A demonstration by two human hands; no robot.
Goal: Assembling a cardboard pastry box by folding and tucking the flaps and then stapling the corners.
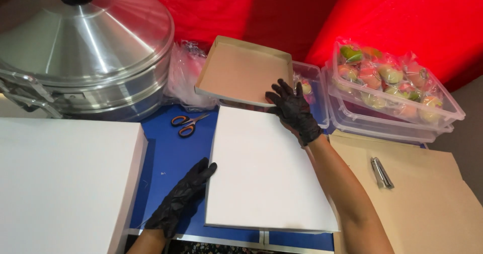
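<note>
Lying flat on the blue table (168, 158), a white box lid (266, 171) is sitting between both gloved hands. The left hand (183, 196), in a black glove, is resting on the table surface with its fingers held loosely together and pressing against the lid's left edge near the lower corner; it is not gripping anything. The right hand (294, 110), also in a black glove, is reaching to the far right corner of the lid, fingers spread apart, fingertips touching the near rim of an open brown cardboard tray (241, 73) that is sitting tilted just beyond the lid. Whether the right hand is pinching that rim cannot be told.

Orange-handled scissors (187, 124) are lying on the table just left of the lid's far corner. A large metal steamer (85, 52) with a domed cover is standing at the far left, and a second white box (63, 183) is occupying the near left. Clear plastic tubs (392, 108) holding wrapped, coloured food items are standing stacked at the far right. Brown paper sheets (427, 198) are lying at the right, with a metal stapler (381, 172) resting on them, well apart from both hands.
</note>
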